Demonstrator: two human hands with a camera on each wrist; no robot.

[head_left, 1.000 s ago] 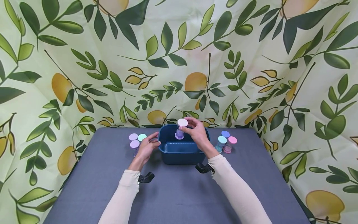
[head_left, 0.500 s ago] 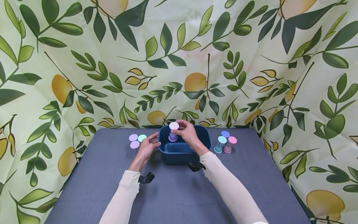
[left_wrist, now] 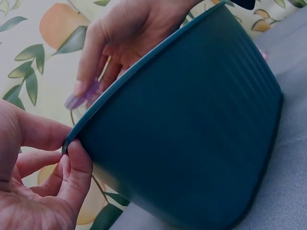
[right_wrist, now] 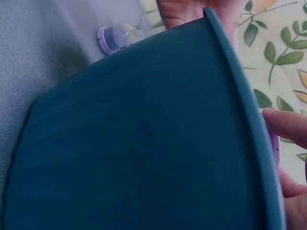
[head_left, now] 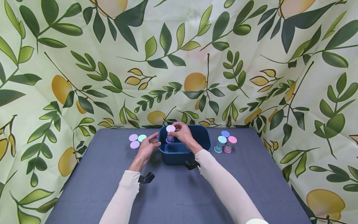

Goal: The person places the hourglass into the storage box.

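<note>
Head view: right hand (head_left: 183, 134) pinches upright purple sand timer (head_left: 170, 134) above left inner corner of blue tub (head_left: 201, 143); left hand (head_left: 148, 147) grips tub's left rim

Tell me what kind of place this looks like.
Probably a staged tabletop recording booth, not a lived-in room: a lemon-print backdrop wraps round a grey-covered table that bears only a blue tub and small sand timers.
</note>
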